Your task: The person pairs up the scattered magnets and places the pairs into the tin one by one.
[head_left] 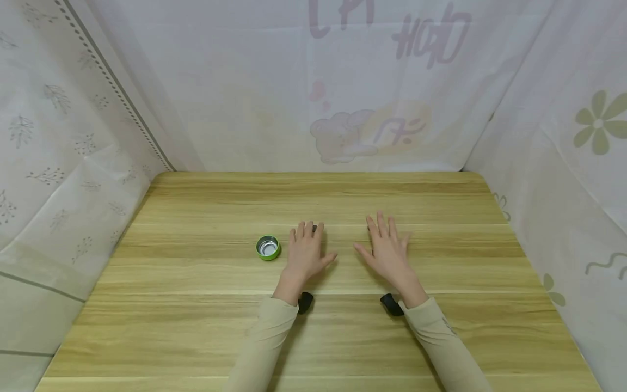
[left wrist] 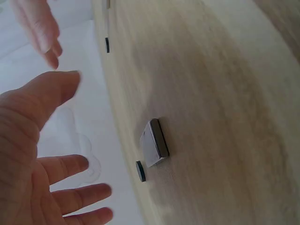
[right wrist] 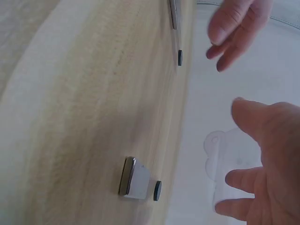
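Note:
In the head view my left hand (head_left: 306, 255) hovers palm down over the wooden table, its fingers spread and holding nothing. A small round green-rimmed tin (head_left: 268, 247) with a silvery inside stands just left of it. My right hand (head_left: 389, 253) is likewise held above the table with spread fingers and nothing in it. Under the left hand the left wrist view shows a small silvery block (left wrist: 153, 143) beside a dark disc (left wrist: 140, 171). Beneath the right hand lies another silvery block (right wrist: 135, 178) with a dark disc (right wrist: 157, 191). From above, the hands mostly hide these pieces.
The wooden table (head_left: 206, 332) is bounded at the back by a pale printed cloth (head_left: 235, 98), with more cloth at both sides. Black wrist devices (head_left: 305, 302) show beside the sleeves.

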A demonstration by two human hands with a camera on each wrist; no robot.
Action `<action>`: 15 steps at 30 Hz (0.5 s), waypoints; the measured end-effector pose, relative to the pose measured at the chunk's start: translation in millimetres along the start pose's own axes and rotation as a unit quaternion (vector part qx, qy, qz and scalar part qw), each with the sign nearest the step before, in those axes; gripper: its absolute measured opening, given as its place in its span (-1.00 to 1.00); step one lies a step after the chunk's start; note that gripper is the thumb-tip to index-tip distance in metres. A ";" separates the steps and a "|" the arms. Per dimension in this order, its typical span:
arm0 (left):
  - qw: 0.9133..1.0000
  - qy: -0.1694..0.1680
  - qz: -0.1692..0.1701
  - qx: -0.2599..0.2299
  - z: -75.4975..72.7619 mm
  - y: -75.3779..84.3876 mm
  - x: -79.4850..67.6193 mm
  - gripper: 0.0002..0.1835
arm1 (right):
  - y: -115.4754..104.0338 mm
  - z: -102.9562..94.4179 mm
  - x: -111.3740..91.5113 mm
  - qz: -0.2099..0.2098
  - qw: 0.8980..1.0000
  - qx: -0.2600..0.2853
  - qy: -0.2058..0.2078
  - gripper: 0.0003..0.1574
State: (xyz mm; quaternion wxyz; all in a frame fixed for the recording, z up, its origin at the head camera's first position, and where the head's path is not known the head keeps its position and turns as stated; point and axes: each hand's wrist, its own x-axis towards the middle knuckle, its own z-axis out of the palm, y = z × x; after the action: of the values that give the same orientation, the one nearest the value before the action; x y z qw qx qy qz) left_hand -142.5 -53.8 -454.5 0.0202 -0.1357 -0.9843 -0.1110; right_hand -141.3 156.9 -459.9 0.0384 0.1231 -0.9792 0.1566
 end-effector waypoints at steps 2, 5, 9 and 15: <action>1.000 0.003 0.005 -0.006 -1.4 -1.6 -1.8 -0.19 | 0.9 -0.2 -1.1 -0.002 1.000 0.009 0.003 -0.04; 1.000 0.010 0.012 -0.020 -3.0 -4.4 -4.4 -0.26 | 2.5 -1.2 -3.5 -0.006 1.000 0.018 0.012 -0.10; 0.999 -0.002 0.013 -0.049 -3.6 -8.2 -7.4 -0.35 | 6.0 -0.7 -6.8 -0.024 0.999 0.031 0.030 -0.18; 0.997 -0.017 0.017 -0.067 -2.7 -15.0 -10.0 -0.53 | 10.8 0.8 -11.0 -0.050 0.994 0.080 0.047 -0.27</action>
State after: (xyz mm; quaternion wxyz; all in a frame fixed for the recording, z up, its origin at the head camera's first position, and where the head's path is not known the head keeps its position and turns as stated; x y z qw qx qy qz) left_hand -136.9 -71.2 -455.8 -0.0039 -0.1550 -0.9724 -0.1741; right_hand -133.4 169.1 -465.2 0.0817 0.1668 -0.9533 0.2381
